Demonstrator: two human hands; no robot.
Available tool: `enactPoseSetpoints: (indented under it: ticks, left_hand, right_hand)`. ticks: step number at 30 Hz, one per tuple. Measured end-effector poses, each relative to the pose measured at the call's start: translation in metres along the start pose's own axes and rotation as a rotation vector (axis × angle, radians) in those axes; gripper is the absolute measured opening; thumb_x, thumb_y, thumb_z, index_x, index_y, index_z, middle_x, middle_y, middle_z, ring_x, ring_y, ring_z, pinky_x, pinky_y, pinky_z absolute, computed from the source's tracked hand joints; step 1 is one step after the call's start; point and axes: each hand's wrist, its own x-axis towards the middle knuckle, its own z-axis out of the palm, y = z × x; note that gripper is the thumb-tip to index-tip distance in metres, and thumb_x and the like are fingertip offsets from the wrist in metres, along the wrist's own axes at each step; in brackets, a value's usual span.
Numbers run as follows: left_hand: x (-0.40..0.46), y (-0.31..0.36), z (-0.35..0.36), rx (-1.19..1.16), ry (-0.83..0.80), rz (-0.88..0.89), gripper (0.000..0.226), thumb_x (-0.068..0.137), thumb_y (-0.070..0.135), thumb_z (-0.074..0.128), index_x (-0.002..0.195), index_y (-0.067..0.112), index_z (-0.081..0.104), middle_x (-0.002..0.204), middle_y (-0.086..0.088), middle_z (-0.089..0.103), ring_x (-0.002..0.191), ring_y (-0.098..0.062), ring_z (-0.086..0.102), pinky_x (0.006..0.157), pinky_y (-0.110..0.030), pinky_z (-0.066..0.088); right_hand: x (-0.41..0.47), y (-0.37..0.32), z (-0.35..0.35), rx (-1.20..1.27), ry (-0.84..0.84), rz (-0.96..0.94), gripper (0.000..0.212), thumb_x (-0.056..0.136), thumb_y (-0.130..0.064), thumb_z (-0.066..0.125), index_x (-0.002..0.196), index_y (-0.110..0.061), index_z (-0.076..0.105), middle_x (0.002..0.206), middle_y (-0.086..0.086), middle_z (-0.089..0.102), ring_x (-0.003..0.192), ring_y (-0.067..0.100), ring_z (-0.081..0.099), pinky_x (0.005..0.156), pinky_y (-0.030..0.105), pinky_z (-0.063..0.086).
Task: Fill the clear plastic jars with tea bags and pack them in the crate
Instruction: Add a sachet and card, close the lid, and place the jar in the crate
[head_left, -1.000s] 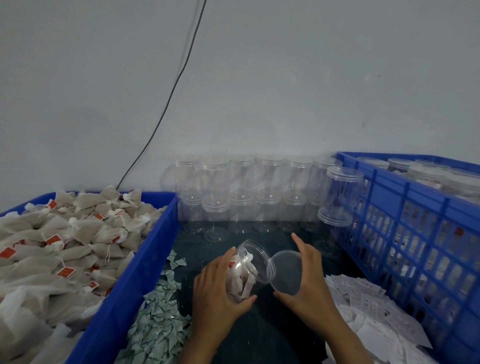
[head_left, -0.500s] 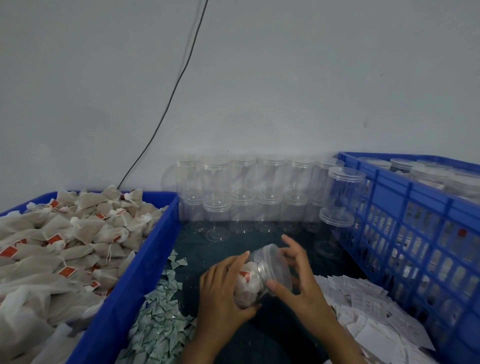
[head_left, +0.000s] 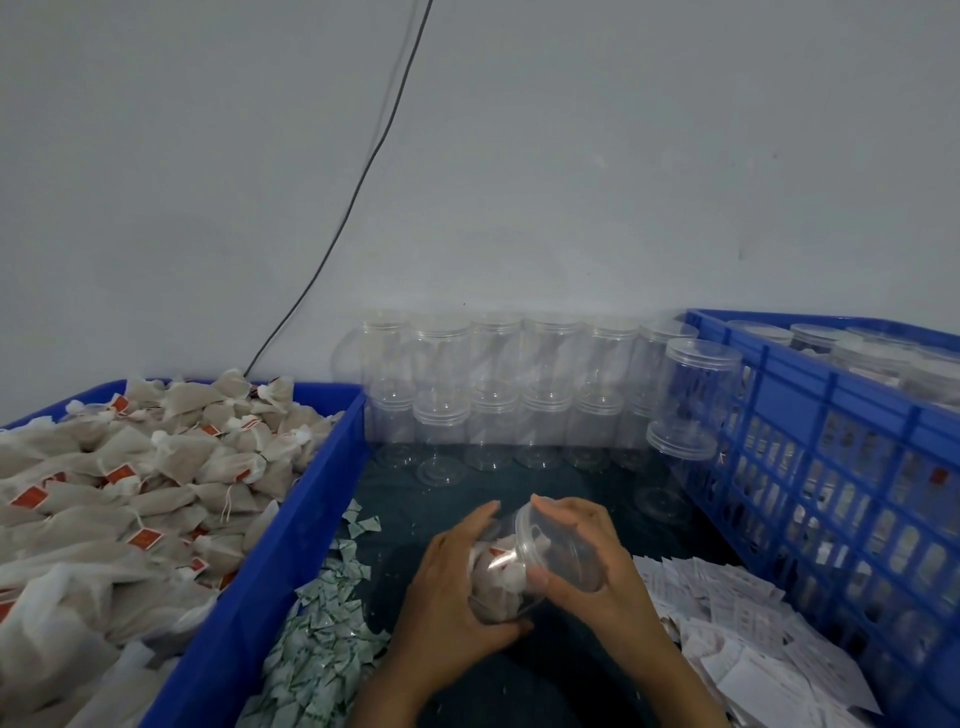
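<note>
A clear plastic jar (head_left: 506, 577) packed with tea bags lies tilted between my hands above the dark table. My left hand (head_left: 447, 597) grips the jar's body from the left. My right hand (head_left: 592, 566) curls round the clear lid (head_left: 558, 551) sitting on the jar's mouth. Loose tea bags (head_left: 130, 467) with red tags heap up in the blue bin (head_left: 311, 499) on the left. The blue slatted crate (head_left: 831, 447) on the right holds several lidded jars (head_left: 841, 348).
Empty clear jars (head_left: 498, 395) stand stacked in two rows against the white wall, with two more (head_left: 691, 400) beside the crate. Small green-white sachets (head_left: 322, 623) lie left of my hands, white paper slips (head_left: 737, 644) to the right. A black cable (head_left: 353, 202) runs down the wall.
My right hand brought the lid from beside the jar onto its mouth and now wraps round it. My left hand kept hold of the jar, which shifted slightly right.
</note>
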Motion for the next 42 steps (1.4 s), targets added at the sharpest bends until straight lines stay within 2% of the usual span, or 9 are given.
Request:
enactPoseSetpoints:
  ticks: [10, 12, 18, 20, 27, 31, 34, 38, 42]
  left_hand:
    - [-0.001, 0.003, -0.004, -0.371, -0.170, -0.117, 0.092, 0.051, 0.040, 0.094, 0.122, 0.046, 0.035, 0.123, 0.028, 0.053, 0.120, 0.000, 0.053, 0.093, -0.018, 0.048]
    - [-0.001, 0.003, -0.005, -0.426, -0.221, -0.149, 0.090, 0.053, 0.034, 0.094, 0.124, 0.044, 0.039, 0.124, 0.020, 0.057, 0.118, -0.006, 0.057, 0.094, -0.027, 0.052]
    - [0.000, 0.009, -0.011, -0.619, -0.312, -0.234, 0.071, 0.063, 0.018, 0.087, 0.124, 0.013, 0.049, 0.115, -0.009, 0.066, 0.108, -0.028, 0.064, 0.085, -0.036, 0.053]
    - [0.000, 0.012, -0.010, -0.668, -0.296, -0.258, 0.069, 0.065, 0.021, 0.084, 0.124, 0.010, 0.050, 0.114, -0.013, 0.066, 0.106, -0.030, 0.064, 0.084, -0.037, 0.053]
    - [-0.001, 0.014, -0.001, -0.560, -0.152, -0.236, 0.073, 0.059, 0.030, 0.089, 0.122, 0.026, 0.052, 0.113, 0.008, 0.066, 0.103, -0.016, 0.066, 0.082, -0.032, 0.056]
    - [-0.002, 0.014, -0.001, -0.339, -0.072, -0.164, 0.085, 0.051, 0.046, 0.091, 0.122, 0.049, 0.046, 0.119, 0.022, 0.059, 0.106, -0.004, 0.063, 0.084, -0.025, 0.055]
    - [-0.002, 0.013, -0.002, -0.270, -0.065, -0.139, 0.087, 0.049, 0.051, 0.089, 0.123, 0.052, 0.043, 0.120, 0.027, 0.057, 0.106, 0.002, 0.060, 0.084, -0.020, 0.054]
    - [-0.002, 0.013, -0.002, -0.291, -0.045, -0.149, 0.084, 0.050, 0.049, 0.089, 0.121, 0.053, 0.043, 0.119, 0.027, 0.057, 0.106, 0.002, 0.061, 0.085, -0.020, 0.052]
    - [-0.002, 0.013, -0.003, -0.298, -0.044, -0.150, 0.084, 0.050, 0.048, 0.089, 0.120, 0.053, 0.043, 0.117, 0.027, 0.058, 0.104, 0.001, 0.062, 0.084, -0.022, 0.054]
  right_hand:
    - [0.008, -0.007, -0.021, 0.131, -0.194, 0.038, 0.053, 0.061, -0.031, 0.086, 0.111, -0.020, 0.072, 0.134, -0.011, 0.049, 0.130, 0.011, 0.045, 0.101, 0.021, 0.041]
    - [0.008, -0.007, -0.026, 0.170, -0.221, 0.065, 0.052, 0.062, -0.029, 0.085, 0.110, -0.018, 0.072, 0.136, -0.008, 0.049, 0.131, 0.013, 0.045, 0.101, 0.026, 0.043]
    - [0.005, -0.003, -0.027, 0.287, -0.192, 0.152, 0.058, 0.060, -0.038, 0.086, 0.112, -0.017, 0.071, 0.137, -0.006, 0.052, 0.130, 0.017, 0.048, 0.102, 0.043, 0.045]
    - [0.005, -0.003, -0.021, 0.275, -0.142, 0.148, 0.055, 0.064, -0.039, 0.083, 0.114, -0.020, 0.070, 0.135, -0.007, 0.054, 0.128, 0.016, 0.050, 0.099, 0.038, 0.048]
    - [0.006, -0.004, -0.004, 0.204, 0.038, 0.166, 0.037, 0.074, -0.022, 0.080, 0.110, -0.030, 0.072, 0.127, -0.002, 0.061, 0.116, 0.013, 0.059, 0.087, 0.025, 0.052]
    - [0.004, -0.010, 0.010, 0.048, 0.201, 0.205, 0.042, 0.061, -0.043, 0.076, 0.102, -0.041, 0.070, 0.117, -0.003, 0.055, 0.097, -0.010, 0.057, 0.073, 0.007, 0.048]
    - [0.003, -0.008, 0.007, -0.009, 0.157, 0.218, 0.056, 0.065, -0.053, 0.080, 0.116, -0.043, 0.060, 0.123, -0.007, 0.048, 0.095, -0.019, 0.052, 0.069, 0.000, 0.044]
    - [0.000, -0.005, -0.007, 0.193, -0.010, 0.209, 0.076, 0.068, -0.050, 0.071, 0.138, -0.047, 0.041, 0.137, -0.017, 0.046, 0.121, -0.009, 0.048, 0.088, 0.017, 0.049]
    - [0.001, -0.004, -0.006, 0.099, 0.076, 0.178, 0.057, 0.077, -0.037, 0.077, 0.128, -0.043, 0.050, 0.126, -0.009, 0.057, 0.115, 0.001, 0.056, 0.087, 0.022, 0.051]
